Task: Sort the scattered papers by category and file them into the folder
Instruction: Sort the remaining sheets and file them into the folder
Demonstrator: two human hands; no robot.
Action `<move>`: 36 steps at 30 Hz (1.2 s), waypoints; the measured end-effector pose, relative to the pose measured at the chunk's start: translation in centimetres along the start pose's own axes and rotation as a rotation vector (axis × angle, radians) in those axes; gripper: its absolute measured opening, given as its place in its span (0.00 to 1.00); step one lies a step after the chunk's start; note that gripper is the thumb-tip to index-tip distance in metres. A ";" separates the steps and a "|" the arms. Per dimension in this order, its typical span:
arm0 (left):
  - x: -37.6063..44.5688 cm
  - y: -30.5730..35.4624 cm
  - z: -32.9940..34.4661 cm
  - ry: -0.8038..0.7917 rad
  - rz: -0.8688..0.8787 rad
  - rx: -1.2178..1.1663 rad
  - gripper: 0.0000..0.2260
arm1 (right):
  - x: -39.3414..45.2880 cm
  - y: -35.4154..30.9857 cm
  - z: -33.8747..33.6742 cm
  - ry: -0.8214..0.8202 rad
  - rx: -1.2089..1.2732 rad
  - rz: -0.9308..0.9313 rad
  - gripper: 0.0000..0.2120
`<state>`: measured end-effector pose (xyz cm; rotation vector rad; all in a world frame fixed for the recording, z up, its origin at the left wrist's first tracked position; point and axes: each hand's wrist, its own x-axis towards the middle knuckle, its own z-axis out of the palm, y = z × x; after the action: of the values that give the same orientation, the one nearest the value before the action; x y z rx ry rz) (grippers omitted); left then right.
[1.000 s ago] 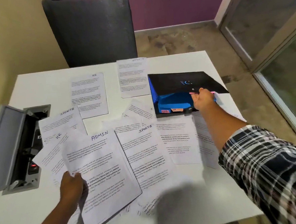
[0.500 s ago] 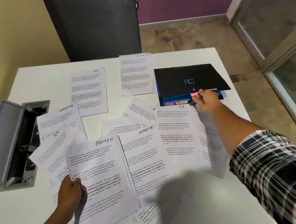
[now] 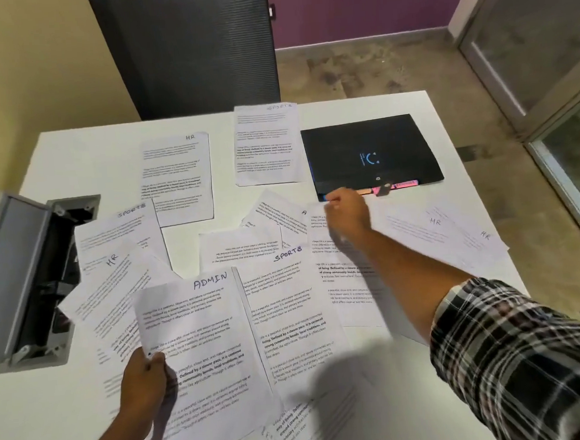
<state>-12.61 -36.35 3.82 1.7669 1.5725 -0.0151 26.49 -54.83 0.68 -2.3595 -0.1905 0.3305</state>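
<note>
Printed sheets headed HR (image 3: pixel 176 179), SPORTS (image 3: pixel 266 146) and ADMIN lie scattered over the white table (image 3: pixel 81 155). My left hand (image 3: pixel 143 377) grips the left edge of the ADMIN sheet (image 3: pixel 201 346) and holds it slightly raised over other papers. The black folder (image 3: pixel 369 152) lies closed at the far right, with coloured tabs (image 3: pixel 387 188) poking out of its front edge. In front of the folder's left corner, my right hand (image 3: pixel 346 214) has its fingers curled on the top edge of a printed sheet (image 3: pixel 341 285), hiding its heading.
A grey cable hatch (image 3: pixel 28 279) stands open in the table at the left. A dark chair (image 3: pixel 187 51) is pushed in at the far side. Two more HR sheets (image 3: pixel 435 232) lie near the right table edge. Glass doors (image 3: pixel 544 47) are on the right.
The folder's cover, raised a second ago, now lies flat. My right hand left the pink tabs and moved left to the sheet's top edge. My left hand still holds the ADMIN sheet.
</note>
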 end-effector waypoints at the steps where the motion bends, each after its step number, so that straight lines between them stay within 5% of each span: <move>1: 0.1 -0.1 0.1 0.005 0.002 -0.007 0.06 | -0.3 -0.4 1.0 -0.090 -0.054 -0.094 0.10; 6: 0.2 -0.7 0.8 0.000 -0.007 -0.055 0.05 | 0.0 -2.3 4.9 -0.309 -0.317 -0.343 0.22; 12: 0.7 -1.0 1.3 0.000 0.002 -0.117 0.05 | 1.3 -2.9 6.6 -0.276 -0.712 -0.245 0.37; 17: 0.9 -1.3 0.8 -0.005 0.002 -0.133 0.06 | 1.6 -3.4 6.7 -0.323 -0.750 -0.196 0.36; 22: 0.8 -1.8 0.1 0.009 0.001 -0.132 0.04 | 1.7 -3.8 7.0 -0.388 -0.698 -0.086 0.30; 28: 0.5 -2.0 -1.2 0.015 0.012 -0.154 0.05 | 1.3 -3.9 6.6 -0.345 -0.489 -0.114 0.11; 36: 2.3 -3.3 -2.8 -0.004 0.010 -0.151 0.05 | -0.7 -8.8 0.2 -0.263 -0.086 -0.207 0.22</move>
<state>-16.19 -33.10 3.03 1.6561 1.5209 0.1018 25.42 -48.53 6.74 -2.3479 -0.5791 0.5402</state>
